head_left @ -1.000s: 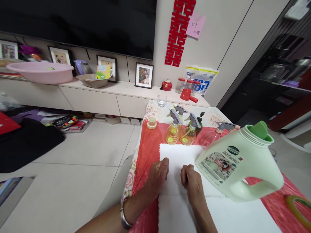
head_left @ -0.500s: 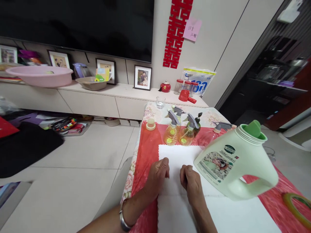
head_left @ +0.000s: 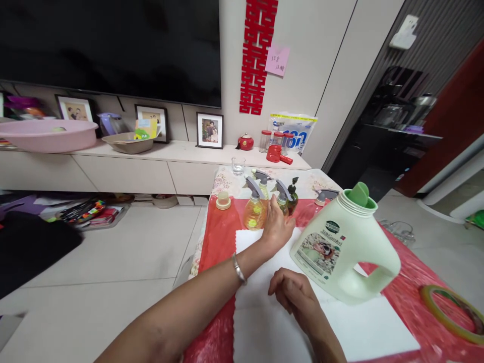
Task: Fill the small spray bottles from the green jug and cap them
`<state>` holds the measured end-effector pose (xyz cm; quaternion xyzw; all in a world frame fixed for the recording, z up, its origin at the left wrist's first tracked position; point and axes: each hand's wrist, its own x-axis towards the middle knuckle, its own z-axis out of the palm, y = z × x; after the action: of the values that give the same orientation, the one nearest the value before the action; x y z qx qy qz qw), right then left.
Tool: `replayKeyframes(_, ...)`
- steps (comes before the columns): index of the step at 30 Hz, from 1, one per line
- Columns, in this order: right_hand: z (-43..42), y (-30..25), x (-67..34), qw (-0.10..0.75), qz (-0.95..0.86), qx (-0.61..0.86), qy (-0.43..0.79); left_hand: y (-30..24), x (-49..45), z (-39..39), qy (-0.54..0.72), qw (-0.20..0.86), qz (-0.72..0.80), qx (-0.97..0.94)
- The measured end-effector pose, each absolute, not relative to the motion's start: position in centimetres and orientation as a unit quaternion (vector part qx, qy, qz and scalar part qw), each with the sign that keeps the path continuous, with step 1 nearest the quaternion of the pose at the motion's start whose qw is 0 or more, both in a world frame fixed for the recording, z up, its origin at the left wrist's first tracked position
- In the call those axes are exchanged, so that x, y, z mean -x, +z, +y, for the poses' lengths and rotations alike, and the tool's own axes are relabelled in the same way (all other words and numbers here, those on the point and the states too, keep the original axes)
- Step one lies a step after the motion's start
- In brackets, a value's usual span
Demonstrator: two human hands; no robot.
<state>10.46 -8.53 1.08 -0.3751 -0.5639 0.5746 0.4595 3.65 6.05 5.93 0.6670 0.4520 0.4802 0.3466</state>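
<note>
My left hand (head_left: 279,227) reaches over the white sheet (head_left: 260,302) and wraps round an amber spray bottle with a grey trigger head (head_left: 281,188). The thumb is on the bottle's left side and the fingers on its right, partly hidden. Just left of it stands another amber spray bottle (head_left: 254,214). A third spray bottle (head_left: 262,187) and a dark green pump bottle (head_left: 292,196) are behind. My right hand (head_left: 297,297) hovers low over the sheet, fingers loosely bent, holding nothing visible. Close on its right stands a large pale green jug (head_left: 344,247), a green scoop (head_left: 358,194) in its mouth.
Orange liquid fills a capped bottle (head_left: 223,209) on the left of the red table cover (head_left: 215,282). A pink-liquid spray bottle (head_left: 319,202) is partly behind the jug. A tape roll (head_left: 431,307) lies at right. A glass cup (head_left: 238,165) stands at the far edge.
My left hand has moved forward and right from the sheet's left edge to the spray bottle. My right hand stays low, its fingers looser. The view has shifted slightly right.
</note>
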Motion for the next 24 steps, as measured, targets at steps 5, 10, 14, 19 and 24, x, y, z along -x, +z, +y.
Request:
replayKeyframes(5, -9.0, 1.1, -10.8, 0.431, -0.565, 0.367, 0.601, 5.0, -6.3, 8.5, 0.465, 0.294, 0.524, -0.649)
replayKeyframes(10, -9.1, 1.4, -11.1, 0.421, -0.558, 0.366, 0.614, 4.4, -7.0, 9.8, 0.447, 0.278, 0.554, -0.645)
replayKeyframes(14, -9.0, 1.4, -11.4, 0.425, -0.557, 0.350, 0.622, 4.3, -7.1, 10.3, 0.441, 0.268, 0.557, -0.651)
replayKeyframes(19, -8.9, 1.1, -11.8, 0.437, -0.551, 0.347, 0.621, 5.2, -6.3, 9.2, 0.453, 0.260, 0.526, -0.671)
replayKeyframes(24, -8.9, 1.0, -11.9, 0.444, -0.552, 0.331, 0.623, 7.0, -4.2, 6.0, 0.463, 0.262, 0.484, -0.695)
